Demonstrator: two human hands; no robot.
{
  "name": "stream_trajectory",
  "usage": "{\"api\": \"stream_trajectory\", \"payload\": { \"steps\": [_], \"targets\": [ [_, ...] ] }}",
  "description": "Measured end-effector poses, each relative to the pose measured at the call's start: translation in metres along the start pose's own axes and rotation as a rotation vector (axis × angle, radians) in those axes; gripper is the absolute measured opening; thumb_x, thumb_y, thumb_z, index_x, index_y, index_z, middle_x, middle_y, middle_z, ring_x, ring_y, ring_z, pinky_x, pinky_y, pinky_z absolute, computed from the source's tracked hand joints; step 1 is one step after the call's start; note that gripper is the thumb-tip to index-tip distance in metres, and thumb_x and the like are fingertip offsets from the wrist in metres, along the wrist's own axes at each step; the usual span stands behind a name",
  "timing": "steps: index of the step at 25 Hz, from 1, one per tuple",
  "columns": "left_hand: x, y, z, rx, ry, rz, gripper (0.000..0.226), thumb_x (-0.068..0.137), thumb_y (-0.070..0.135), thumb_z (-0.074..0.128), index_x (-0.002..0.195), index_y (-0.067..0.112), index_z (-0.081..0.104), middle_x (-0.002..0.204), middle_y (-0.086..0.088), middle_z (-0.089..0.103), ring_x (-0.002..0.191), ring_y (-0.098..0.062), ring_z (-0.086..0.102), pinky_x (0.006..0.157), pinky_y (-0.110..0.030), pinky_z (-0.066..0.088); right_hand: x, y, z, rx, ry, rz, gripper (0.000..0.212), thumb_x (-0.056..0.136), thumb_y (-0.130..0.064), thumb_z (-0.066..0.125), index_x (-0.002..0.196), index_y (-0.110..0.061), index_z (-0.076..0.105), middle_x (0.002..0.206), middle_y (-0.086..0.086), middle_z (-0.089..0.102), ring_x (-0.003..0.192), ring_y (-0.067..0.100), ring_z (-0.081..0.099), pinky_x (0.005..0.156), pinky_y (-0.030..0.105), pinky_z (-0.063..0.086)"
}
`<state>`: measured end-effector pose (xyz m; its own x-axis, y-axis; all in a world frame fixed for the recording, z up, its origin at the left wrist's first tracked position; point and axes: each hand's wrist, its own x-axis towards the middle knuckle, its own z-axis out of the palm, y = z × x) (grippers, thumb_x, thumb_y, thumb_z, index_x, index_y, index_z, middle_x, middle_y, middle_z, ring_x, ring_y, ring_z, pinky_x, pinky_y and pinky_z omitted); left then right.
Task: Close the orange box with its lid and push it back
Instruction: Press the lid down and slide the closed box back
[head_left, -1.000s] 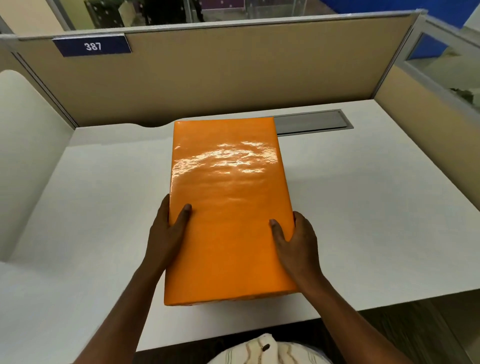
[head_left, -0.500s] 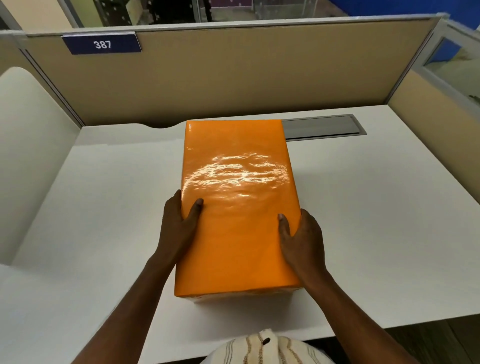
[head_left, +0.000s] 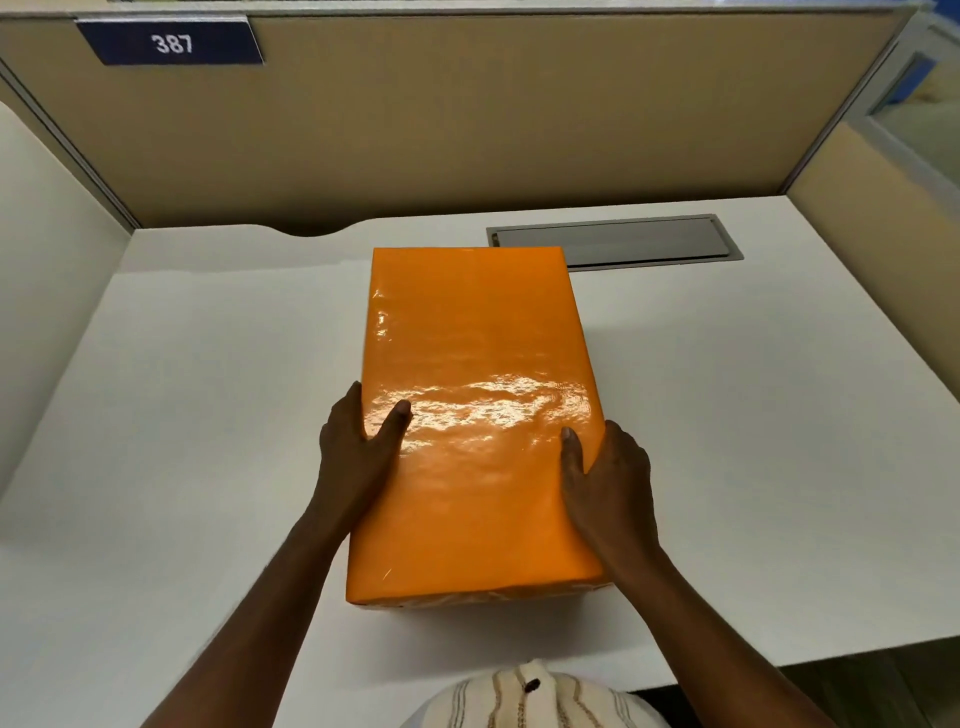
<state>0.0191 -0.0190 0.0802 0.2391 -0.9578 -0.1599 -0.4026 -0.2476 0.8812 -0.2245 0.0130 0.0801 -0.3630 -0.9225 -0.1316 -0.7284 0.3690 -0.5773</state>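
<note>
Orange box (lid on), both hands gripping sides, L, R

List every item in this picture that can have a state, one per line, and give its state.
orange box: closed, lid on, flat on the desk, held at both long sides
left hand: gripping the box's left side, thumb on top
right hand: gripping the box's right side, thumb on top
grey cable hatch: shut, its near left corner hidden behind the box
</note>
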Motion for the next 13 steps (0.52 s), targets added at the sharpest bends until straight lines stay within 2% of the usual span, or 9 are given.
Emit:
{"api": "stream_trajectory", "payload": {
  "steps": [2, 4, 7, 10, 13],
  "targets": [
    [0.002, -0.002, 0.001, 0.059, 0.000, -0.067, 0.081, 0.074, 0.069, 0.050, 0.142, 0.027, 0.034, 0.145, -0.006, 0.046, 0.130, -0.032, 0.047, 0.105, -0.059, 0.039, 0.003, -0.003, -0.002, -0.063, -0.057, 0.033, 0.071, 0.087, -0.060, 0.031, 0.140, -0.014, 0.028, 0.143, 0.012, 0.042, 0.128, 0.031, 0.043, 0.105, 0.050, 0.037],
    [0.007, 0.001, -0.002, 0.131, 0.026, -0.112, 0.100, 0.068, 0.073, 0.048, 0.151, 0.026, 0.016, 0.157, -0.008, 0.028, 0.141, -0.035, 0.031, 0.112, -0.060, 0.028, 0.011, -0.005, -0.009, -0.122, -0.109, 0.080, 0.082, 0.083, -0.067, 0.027, 0.146, -0.018, 0.010, 0.150, 0.012, 0.032, 0.133, 0.035, 0.037, 0.106, 0.054, 0.030],
    [0.030, 0.011, -0.011, 0.196, 0.060, 0.024, 0.094, 0.072, 0.071, 0.044, 0.151, 0.030, 0.012, 0.160, -0.008, 0.020, 0.146, -0.032, 0.022, 0.114, -0.056, 0.021, 0.031, -0.019, -0.017, -0.175, -0.040, -0.016, 0.087, 0.075, -0.074, 0.022, 0.146, -0.029, 0.000, 0.153, 0.009, 0.025, 0.134, 0.037, 0.034, 0.105, 0.057, 0.029],
    [0.064, 0.025, -0.011, 0.161, 0.016, 0.072, 0.082, 0.083, 0.061, 0.049, 0.151, 0.030, 0.015, 0.159, -0.008, 0.024, 0.144, -0.032, 0.027, 0.112, -0.055, 0.025, 0.069, -0.047, -0.010, -0.196, -0.016, -0.177, 0.079, 0.080, -0.071, 0.025, 0.146, -0.035, 0.000, 0.157, 0.006, 0.014, 0.137, 0.038, 0.027, 0.105, 0.059, 0.028],
    [0.084, 0.032, -0.003, 0.097, -0.057, 0.059, 0.076, 0.088, 0.055, 0.047, 0.151, 0.030, 0.013, 0.157, -0.006, 0.028, 0.141, -0.032, 0.034, 0.110, -0.051, 0.031, 0.104, -0.071, 0.004, -0.211, -0.078, -0.242, 0.077, 0.084, -0.068, 0.029, 0.147, -0.034, 0.000, 0.159, 0.003, 0.000, 0.139, 0.040, 0.021, 0.105, 0.060, 0.028]
  ]
}}
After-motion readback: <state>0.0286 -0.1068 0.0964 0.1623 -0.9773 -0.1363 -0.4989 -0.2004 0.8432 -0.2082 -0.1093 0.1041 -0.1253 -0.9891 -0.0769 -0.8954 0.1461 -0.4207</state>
